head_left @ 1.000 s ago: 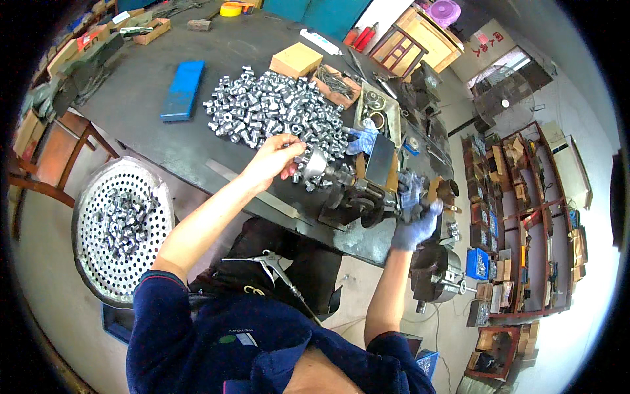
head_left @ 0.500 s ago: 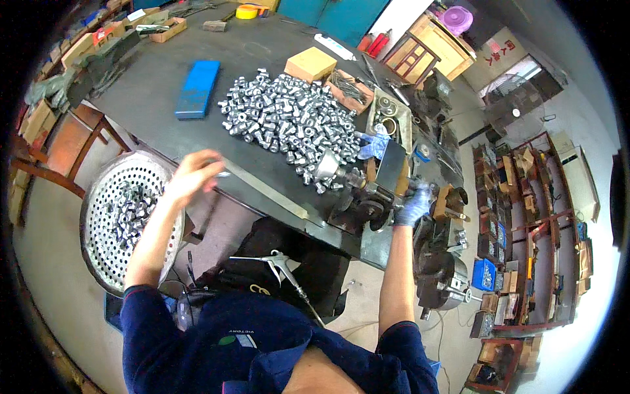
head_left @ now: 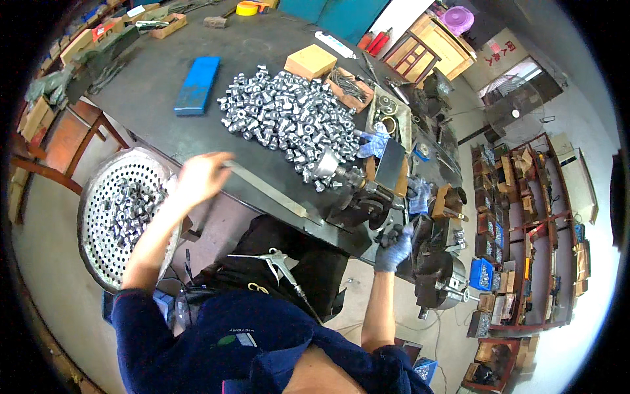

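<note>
Short silver metal fittings, bored through, lie jumbled every which way in a broad heap on my dark bench, with a smaller lot piled in the round perforated tray to my left. Dark bench fixture stands by the heap's near right side, its bright cone-shaped head facing the fittings; my gloved right hand is near it. Bare left hand hovers between heap and tray, too blurred to say whether it pinches a fitting.
</note>
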Available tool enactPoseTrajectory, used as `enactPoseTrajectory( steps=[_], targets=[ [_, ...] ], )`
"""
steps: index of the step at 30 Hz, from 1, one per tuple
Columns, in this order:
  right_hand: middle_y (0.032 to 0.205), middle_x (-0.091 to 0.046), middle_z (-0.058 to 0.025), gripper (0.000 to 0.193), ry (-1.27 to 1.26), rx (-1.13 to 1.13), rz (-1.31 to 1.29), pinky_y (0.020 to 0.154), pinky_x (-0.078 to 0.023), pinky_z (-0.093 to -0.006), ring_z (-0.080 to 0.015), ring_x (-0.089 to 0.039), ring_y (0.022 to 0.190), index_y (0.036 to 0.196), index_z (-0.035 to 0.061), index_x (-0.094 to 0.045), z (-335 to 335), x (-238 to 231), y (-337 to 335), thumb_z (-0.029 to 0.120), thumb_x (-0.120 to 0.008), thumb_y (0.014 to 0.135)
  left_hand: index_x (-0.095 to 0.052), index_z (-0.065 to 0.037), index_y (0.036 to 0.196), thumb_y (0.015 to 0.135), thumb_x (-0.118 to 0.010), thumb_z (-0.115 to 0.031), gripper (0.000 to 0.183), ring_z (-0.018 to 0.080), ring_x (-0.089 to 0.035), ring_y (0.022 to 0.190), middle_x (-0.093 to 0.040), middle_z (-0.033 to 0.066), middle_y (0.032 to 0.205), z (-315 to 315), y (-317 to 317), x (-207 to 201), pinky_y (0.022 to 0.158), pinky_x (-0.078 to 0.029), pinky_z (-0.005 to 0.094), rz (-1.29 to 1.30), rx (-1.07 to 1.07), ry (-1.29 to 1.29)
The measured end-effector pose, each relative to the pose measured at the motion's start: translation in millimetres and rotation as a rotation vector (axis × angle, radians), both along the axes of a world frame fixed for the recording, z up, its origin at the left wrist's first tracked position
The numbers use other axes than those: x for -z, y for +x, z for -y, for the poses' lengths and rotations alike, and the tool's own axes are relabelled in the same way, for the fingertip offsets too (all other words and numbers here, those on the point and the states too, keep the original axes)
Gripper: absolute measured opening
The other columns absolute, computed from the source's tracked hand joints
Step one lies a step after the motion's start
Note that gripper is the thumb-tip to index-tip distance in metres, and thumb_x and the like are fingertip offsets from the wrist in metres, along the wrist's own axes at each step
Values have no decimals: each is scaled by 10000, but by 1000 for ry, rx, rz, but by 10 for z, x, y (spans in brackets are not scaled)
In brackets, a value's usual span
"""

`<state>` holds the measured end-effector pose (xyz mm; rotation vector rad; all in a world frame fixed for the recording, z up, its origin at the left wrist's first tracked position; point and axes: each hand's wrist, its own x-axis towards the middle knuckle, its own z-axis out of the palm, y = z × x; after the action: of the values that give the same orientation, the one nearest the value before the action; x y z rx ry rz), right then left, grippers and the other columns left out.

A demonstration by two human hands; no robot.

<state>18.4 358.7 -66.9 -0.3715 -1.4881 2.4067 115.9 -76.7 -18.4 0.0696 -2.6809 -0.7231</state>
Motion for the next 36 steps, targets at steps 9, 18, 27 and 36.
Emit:
enactPoseTrajectory(
  steps=[9,18,27,36],
  targets=[
    [602,-504,6,376,1,34,23,379,-326,-190,-72,-422,451,776,63,-579,80,76,-241,435,-629,800,-544,-107,996,709,-630,-194,312,311,-618,741,-601,142,841,-717,-1383,638,628,-482,430,95,175,-286],
    [598,-493,17,364,-35,26,-3,372,-324,-183,-70,-434,452,755,80,-531,99,69,-140,426,-639,788,-570,3,912,729,-540,-58,195,154,-587,640,-604,67,737,-511,-1089,453,597,-482,307,217,304,1106],
    [585,-457,12,425,-57,53,-1,350,-294,-177,-63,-397,424,773,22,-537,40,154,-193,431,-652,782,-556,72,1006,843,-592,-105,243,181,-620,668,-613,116,806,-815,-980,-88,640,-507,292,98,627,1363],
    [557,-433,28,367,-3,38,20,353,-276,-181,-45,-347,395,780,49,-544,50,-58,25,403,-639,803,-566,56,1000,775,-587,63,226,170,-632,764,-626,107,840,-744,-1035,-225,713,-512,282,170,669,1169]
  ],
)
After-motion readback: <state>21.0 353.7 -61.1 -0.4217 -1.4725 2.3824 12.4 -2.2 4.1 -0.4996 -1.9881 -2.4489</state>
